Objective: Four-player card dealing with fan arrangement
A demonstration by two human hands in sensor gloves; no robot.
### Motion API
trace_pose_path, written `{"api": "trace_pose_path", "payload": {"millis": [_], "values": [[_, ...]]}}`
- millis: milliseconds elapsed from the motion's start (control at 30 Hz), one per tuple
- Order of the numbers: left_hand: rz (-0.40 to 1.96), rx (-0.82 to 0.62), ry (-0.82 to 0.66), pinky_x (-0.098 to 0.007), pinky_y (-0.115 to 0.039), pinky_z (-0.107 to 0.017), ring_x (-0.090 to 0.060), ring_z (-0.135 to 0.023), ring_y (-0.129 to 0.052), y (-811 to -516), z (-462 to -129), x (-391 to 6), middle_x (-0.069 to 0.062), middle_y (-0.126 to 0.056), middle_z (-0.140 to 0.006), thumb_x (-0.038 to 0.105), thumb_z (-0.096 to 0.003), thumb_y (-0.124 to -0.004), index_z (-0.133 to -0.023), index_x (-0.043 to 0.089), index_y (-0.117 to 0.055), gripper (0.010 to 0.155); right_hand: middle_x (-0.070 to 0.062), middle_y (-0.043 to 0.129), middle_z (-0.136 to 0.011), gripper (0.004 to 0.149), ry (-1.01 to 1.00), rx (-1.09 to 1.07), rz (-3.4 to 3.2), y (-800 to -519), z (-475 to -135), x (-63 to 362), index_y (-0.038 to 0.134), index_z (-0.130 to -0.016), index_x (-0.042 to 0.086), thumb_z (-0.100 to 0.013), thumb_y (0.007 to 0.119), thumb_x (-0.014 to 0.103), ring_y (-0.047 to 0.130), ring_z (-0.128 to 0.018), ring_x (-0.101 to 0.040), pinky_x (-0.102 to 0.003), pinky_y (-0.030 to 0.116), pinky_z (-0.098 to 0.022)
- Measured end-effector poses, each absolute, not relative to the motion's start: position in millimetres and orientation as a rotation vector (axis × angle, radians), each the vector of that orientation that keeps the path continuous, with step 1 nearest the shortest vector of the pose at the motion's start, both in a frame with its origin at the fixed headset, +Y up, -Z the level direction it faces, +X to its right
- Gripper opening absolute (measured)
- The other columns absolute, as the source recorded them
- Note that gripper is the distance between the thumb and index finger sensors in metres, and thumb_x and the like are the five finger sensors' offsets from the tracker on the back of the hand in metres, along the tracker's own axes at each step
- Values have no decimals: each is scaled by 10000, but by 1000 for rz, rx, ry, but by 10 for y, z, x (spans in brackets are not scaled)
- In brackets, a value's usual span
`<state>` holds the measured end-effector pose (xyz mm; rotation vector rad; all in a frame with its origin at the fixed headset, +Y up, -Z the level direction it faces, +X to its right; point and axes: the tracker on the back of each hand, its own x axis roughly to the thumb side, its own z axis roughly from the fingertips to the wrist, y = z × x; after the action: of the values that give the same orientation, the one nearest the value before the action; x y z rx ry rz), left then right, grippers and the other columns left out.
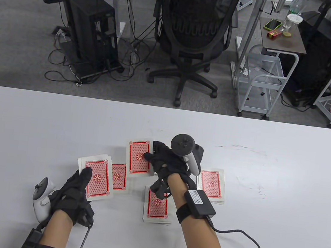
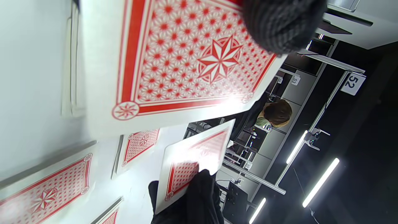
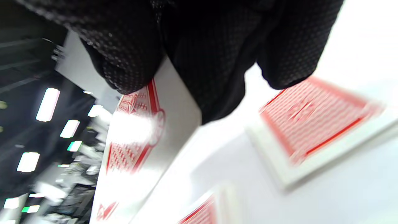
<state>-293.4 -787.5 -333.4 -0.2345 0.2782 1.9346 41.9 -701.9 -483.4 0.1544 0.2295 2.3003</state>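
Table view: left hand (image 1: 77,191) grips deck (image 1: 95,178) at tabletop (image 1: 33,120) left | right hand (image 1: 166,166) pinches one card (image 1: 138,157) over far pile | advice: lower flat, release squarely, keep piles apart

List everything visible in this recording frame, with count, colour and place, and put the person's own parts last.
White table: one, fills the near half of the table view.
Red-backed playing card piles: three lying free, one at the left, one nearest the person, one at the right.
Red-backed deck: one, in the left hand.
Single red-backed card: one, in the right hand, at table centre.
Black mesh office chair: one, behind the table.
White wire cart: one, right of the chair.
Green phone: one, on the brown side table.
Left hand: black glove, grips the deck.
Right hand: black glove, pinches the single card.
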Motion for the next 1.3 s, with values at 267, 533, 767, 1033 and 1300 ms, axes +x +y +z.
{"api": "trace_pose_path", "payload": {"millis": [267,533,767,1033,1300], "values": [[1934,-217,296,-418,-898,-519,-228,-742,-1019,-7879,-3357,-3006,90,-906,-893,485,-517,-776,-944,339,-726,455,-34,858,-726,694,316,-183,2712,-7403,-5288,477,562,-1040,69,-485,885,330,986,-352,-148,-548,746,-485],[1931,-223,299,-416,-897,-521,-227,-743,-1019,-7874,-3355,-3011,92,-904,-895,487,-519,-776,-945,340,-725,454,-29,835,-770,755,257,-219,3103,-7510,-5269,360,557,-1052,111,-462,883,450,978,-399,-140,-539,731,-512],[1921,-211,287,-417,-899,-517,-227,-739,-1021,-7859,-3344,-2970,90,-910,-890,487,-517,-781,-941,337,-730,453,-97,785,-854,667,217,97,2673,-7063,-4856,155,565,-1056,99,-548,784,472,981,-529,-209,-566,706,-533],[1911,-222,261,-421,-899,-512,-230,-731,-1024,-7851,-3321,-2868,87,-915,-883,486,-513,-787,-935,334,-738,451,-153,713,-920,675,452,516,2135,-7085,-4207,-388,556,-1053,72,-556,774,473,951,-650,-287,-611,686,-544],[1885,-240,219,-421,-900,-510,-230,-728,-1026,-7802,-3305,-2777,89,-920,-877,480,-510,-798,-930,335,-745,447,-19,849,-735,547,313,451,2089,-7245,-4002,-446,708,-901,129,-459,919,370,1028,-500,-200,-584,739,-517]]}}
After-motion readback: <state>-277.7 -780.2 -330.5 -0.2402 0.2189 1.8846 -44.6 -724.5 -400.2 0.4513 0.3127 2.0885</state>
